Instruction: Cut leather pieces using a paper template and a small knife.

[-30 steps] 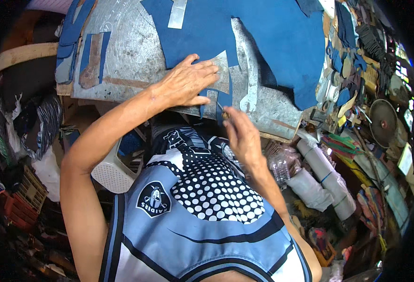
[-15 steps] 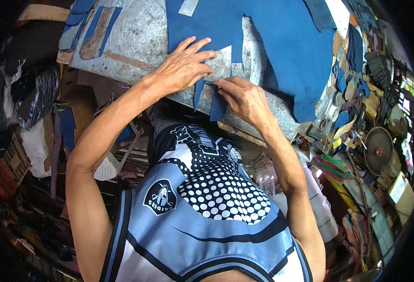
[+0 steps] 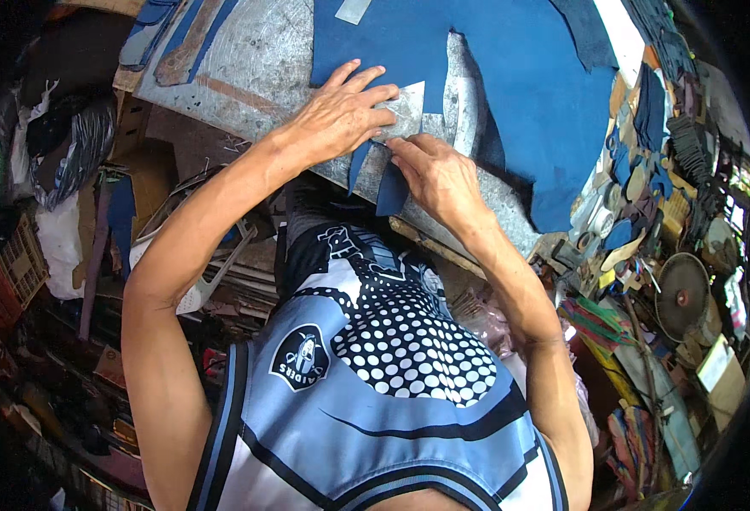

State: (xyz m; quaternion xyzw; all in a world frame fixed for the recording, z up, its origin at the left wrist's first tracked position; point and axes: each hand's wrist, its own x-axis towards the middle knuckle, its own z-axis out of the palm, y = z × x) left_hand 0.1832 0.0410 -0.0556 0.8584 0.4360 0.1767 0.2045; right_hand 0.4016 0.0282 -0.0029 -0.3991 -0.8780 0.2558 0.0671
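My left hand (image 3: 341,115) lies with fingers spread over the lower edge of a blue sheet (image 3: 379,55), its fingertips on a thin, pale, straight-edged plate (image 3: 411,99). Close beside it, my right hand (image 3: 443,175) is closed in a pinch at the plate's lower end. A slim dark tool showed between those fingers a moment ago; now the fingers mostly hide it. Below the hands, a narrow blue strip (image 3: 392,192) and a smaller pointed blue flap (image 3: 357,164) hang over the table edge. Whether they still join the sheet is hidden.
The scratched metal tabletop (image 3: 256,51) carries a larger blue piece (image 3: 528,94) on the right and a small pale plate (image 3: 354,10) at the far side. Offcuts (image 3: 618,192) crowd the right edge, near a round fan (image 3: 682,294). Black plastic bags (image 3: 85,157) hang at left.
The view has shifted slightly. My right hand has come a little closer to the left one, and the dark tool in its fingers is now mostly covered. My left hand stays spread on the plate.
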